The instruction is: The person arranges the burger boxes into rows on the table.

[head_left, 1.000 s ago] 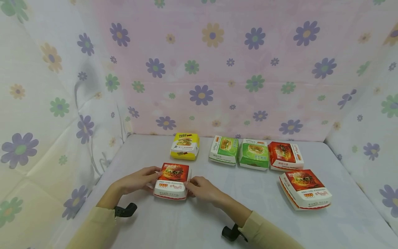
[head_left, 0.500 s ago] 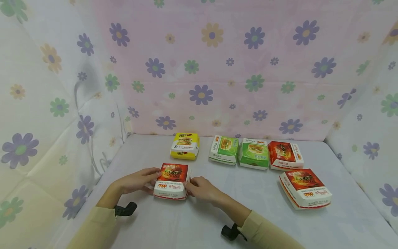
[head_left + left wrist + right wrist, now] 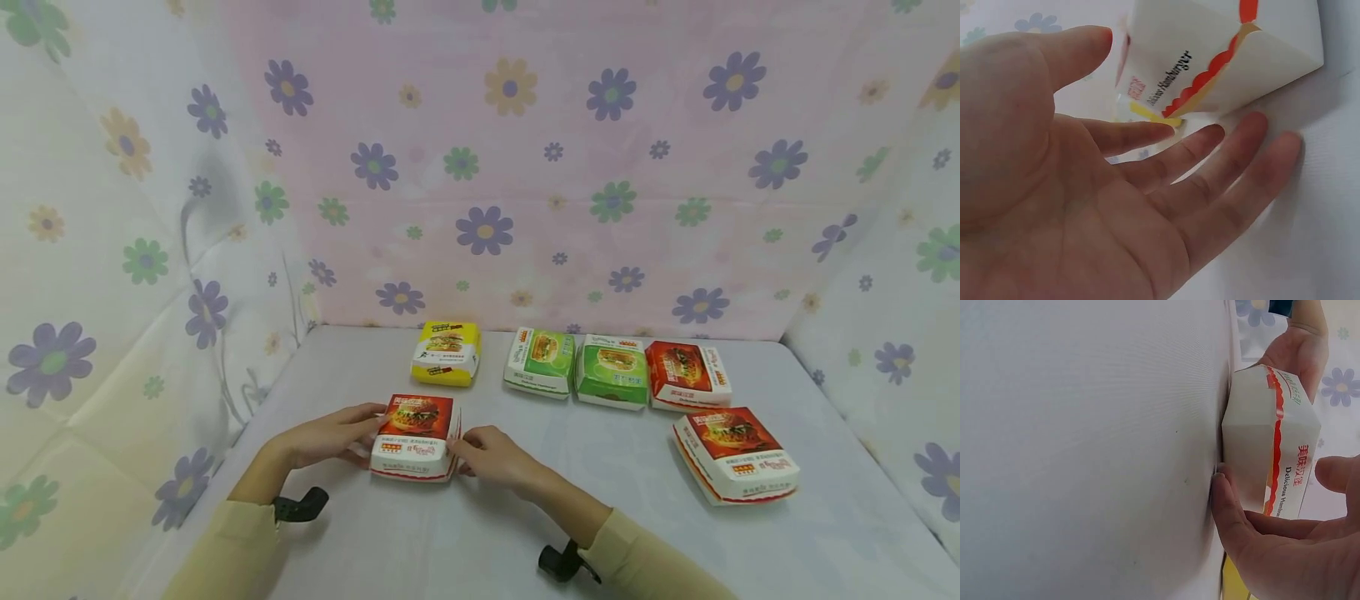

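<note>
A red-and-white hamburger box [image 3: 415, 442] sits on the table between the two hands, its lid closed. At its left side is my left hand [image 3: 333, 439], fingers spread and relaxed; in the left wrist view the thumb of that hand [image 3: 1085, 187] stands apart from the carton wall. My right hand [image 3: 495, 457] is at the box's right side, thumb by the top edge. The right wrist view shows fingertips of this hand [image 3: 1285, 540] low by the base of the box [image 3: 1272, 437], with the thumb off its wall.
Behind stands a yellow hamburger box [image 3: 446, 353]. To the right, two green boxes [image 3: 542, 362] and a red one [image 3: 686, 375] form a row, with another red-and-white box [image 3: 737, 454] in front. Floral cloth [image 3: 487, 167] surrounds the white table [image 3: 375, 550].
The right hand has shifted slightly right, its thumb coming away from the box's edge. The left hand and the boxes have stayed in place.
</note>
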Demonstrator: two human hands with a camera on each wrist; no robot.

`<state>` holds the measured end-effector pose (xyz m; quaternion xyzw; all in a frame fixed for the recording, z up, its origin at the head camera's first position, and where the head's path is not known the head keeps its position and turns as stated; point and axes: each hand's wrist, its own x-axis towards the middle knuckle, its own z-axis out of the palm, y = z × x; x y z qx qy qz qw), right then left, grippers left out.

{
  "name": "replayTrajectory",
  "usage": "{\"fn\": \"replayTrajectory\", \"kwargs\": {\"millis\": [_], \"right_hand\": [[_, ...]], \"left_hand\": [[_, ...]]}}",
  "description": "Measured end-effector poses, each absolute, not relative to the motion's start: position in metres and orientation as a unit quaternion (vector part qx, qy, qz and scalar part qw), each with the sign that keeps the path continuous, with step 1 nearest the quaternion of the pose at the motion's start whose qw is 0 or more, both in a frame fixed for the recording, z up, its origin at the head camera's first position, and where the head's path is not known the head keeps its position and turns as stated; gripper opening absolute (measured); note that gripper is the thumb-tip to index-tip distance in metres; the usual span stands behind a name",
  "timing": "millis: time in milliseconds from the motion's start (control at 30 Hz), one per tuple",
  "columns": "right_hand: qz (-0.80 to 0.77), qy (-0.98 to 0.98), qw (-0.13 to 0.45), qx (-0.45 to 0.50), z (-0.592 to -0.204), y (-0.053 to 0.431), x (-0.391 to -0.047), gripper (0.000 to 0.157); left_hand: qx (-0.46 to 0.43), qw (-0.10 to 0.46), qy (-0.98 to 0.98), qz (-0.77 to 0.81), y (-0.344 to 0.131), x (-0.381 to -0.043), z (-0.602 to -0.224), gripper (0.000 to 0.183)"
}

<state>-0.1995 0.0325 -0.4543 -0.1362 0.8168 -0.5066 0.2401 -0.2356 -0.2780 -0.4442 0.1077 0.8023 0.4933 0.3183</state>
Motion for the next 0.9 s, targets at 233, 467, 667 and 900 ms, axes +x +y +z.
{"fn": "replayTrajectory", "kwargs": {"millis": [233,467,667,900], "right_hand": [[-0.504,0.820,0.234,-0.139,-0.452,0.041,-0.197,0.050],[-0.489,0.830,0.216,-0.155,-0.450,0.058,-0.189,0.049],[-0.486,0.834,0.206,-0.161,-0.447,0.078,-0.183,0.053],[-0.474,0.848,0.177,-0.156,-0.440,0.099,-0.176,0.051]], "left_hand": [[0.104,0.278,0.840,0.454,-0.278,-0.229,-0.435,0.069],[0.119,0.199,0.890,0.393,-0.275,-0.219,-0.426,0.067],[0.151,0.115,0.911,0.367,-0.267,-0.213,-0.420,0.062],[0.187,0.013,0.919,0.346,-0.244,-0.205,-0.410,0.057]]}}
